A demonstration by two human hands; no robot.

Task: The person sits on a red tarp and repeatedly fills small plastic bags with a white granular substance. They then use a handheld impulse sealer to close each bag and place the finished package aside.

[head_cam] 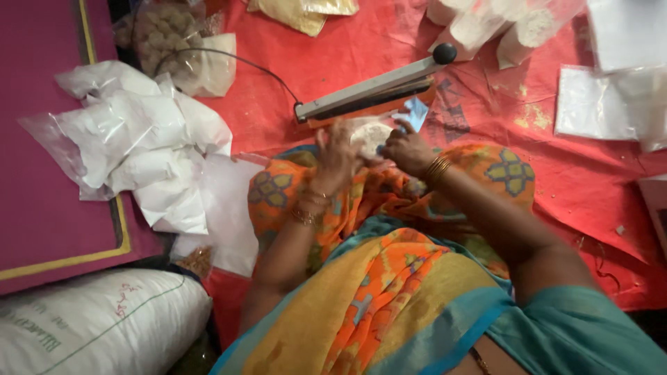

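We grip a small clear packet point(370, 134) w/ both hands: left hand point(338, 158) closed on its left edge, right hand point(406, 149) pinching its right. Just beyond packet: heat sealer point(368, 90); white bags point(139, 149) well left.

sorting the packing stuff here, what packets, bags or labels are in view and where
Small clear packet: round, white contents, held in both hands, centre.
Blue label: small, by the right hand.
Pile of white-filled clear bags: left.
Large white sack: bottom left, coloured print.
Flat clear bags: right, on red sheet.
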